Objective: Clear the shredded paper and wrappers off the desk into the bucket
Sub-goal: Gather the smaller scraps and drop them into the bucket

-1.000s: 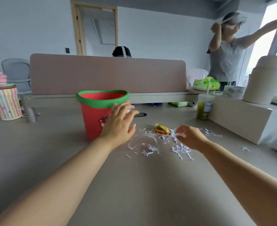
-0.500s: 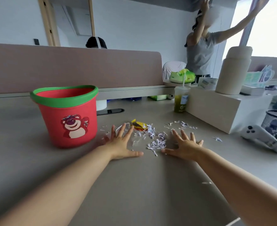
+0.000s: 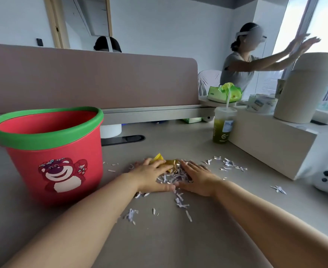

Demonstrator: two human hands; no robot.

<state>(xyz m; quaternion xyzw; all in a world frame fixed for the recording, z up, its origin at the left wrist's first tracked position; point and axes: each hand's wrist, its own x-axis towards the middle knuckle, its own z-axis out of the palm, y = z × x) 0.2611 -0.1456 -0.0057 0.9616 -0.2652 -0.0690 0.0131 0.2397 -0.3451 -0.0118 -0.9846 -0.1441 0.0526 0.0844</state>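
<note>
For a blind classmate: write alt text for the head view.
Left hand and right hand lie flat on the desk, cupping shredded paper and a yellow wrapper between them. A red bucket stands left of them.

The drink cup [image 3: 223, 126] label seems to read "393".

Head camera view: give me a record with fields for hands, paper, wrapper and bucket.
white shredded paper pile: on the grey desk, between the hands
left hand: flat, fingers straight, on the pile's left side
right hand: flat, on the pile's right side
shiny yellow wrapper: at the pile's far edge, by the left fingertips
red plastic bucket with green rim: upright, left of the pile
stray shreds: right of the right hand
</note>
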